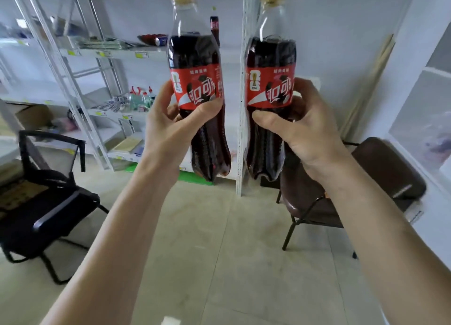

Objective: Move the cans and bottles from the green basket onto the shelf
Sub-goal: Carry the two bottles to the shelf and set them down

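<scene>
My left hand [170,120] grips a cola bottle [195,56] with a red label and a yellow cap, held upright in front of me. My right hand [300,132] grips a second, matching cola bottle [271,56] beside it. Both bottles are raised at shelf height, facing the white metal shelf [114,54]. On that shelf, behind the left bottle, stands another dark cola bottle [214,29], with cans lying next to it [156,40]. A green thing [192,178] lies on the floor under the shelf; I cannot tell whether it is the basket.
A black mesh chair [48,198] stands at the left on the tiled floor. A brown padded chair [341,185] stands at the right, beside the shelf's white upright [242,120]. Lower shelves hold spray bottles [139,98] and small packets.
</scene>
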